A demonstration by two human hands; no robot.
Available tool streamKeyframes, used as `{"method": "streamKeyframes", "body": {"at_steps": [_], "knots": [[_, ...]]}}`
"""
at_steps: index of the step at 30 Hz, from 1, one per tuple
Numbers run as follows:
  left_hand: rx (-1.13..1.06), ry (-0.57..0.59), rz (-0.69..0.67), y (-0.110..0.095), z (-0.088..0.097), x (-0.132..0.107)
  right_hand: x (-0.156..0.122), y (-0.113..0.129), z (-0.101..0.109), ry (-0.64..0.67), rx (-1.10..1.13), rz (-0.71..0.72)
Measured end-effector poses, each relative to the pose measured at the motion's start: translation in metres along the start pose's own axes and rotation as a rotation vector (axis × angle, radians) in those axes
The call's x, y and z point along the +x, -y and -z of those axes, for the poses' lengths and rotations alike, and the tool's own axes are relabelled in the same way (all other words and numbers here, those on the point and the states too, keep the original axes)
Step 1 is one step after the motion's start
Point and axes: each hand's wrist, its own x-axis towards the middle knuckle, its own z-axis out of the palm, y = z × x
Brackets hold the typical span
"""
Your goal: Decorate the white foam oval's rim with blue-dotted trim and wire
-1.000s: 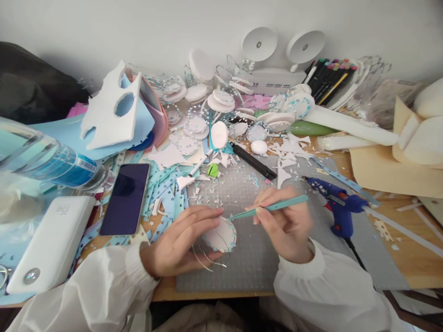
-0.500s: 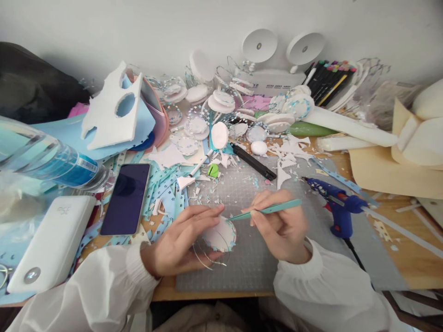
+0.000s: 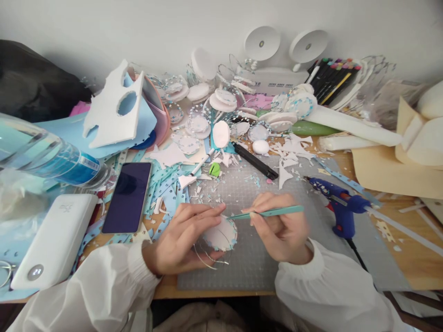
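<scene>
My left hand holds a white foam disc by its edge, thumb below and fingers over the top. Small pale-blue pieces line the disc's rim, and thin wires curve out from it near my thumb. In my right hand are teal tweezers, pinched between thumb and fingers. Their tips meet the disc's upper rim, close to my left fingertips. Whether the tips hold a tiny piece is too small to tell. Beneath both hands lies a grey cutting mat.
A blue glue gun lies to the right, its cord running toward me. Beyond my hands are a black cutter, a green bell and foam scraps. At left are a phone, a white power bank and a water bottle.
The whole view has shifted slightly. Both hands keep nearly the same pose, with the tweezer tips still at the disc's rim. The power bank's display now reads differently.
</scene>
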Motion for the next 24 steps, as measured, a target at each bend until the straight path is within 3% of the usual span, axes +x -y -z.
{"method": "streamKeyframes", "body": {"at_steps": [8,14,19,24], "knots": [[-0.004,0.003,-0.018,0.0009,0.0007,-0.0001,0.0031,0.0005,0.0,-0.045,0.052,-0.022],[0.007,-0.014,-0.022,0.0013,-0.0002,-0.0005,0.0055,-0.0008,0.0014,-0.059,0.104,-0.213],[0.027,-0.022,-0.035,0.0007,0.0003,-0.0008,0.0061,-0.0003,0.0,-0.029,0.092,-0.231],[0.042,-0.031,-0.046,0.0006,0.0001,-0.001,0.007,-0.0002,-0.0015,-0.041,0.137,-0.351]]}}
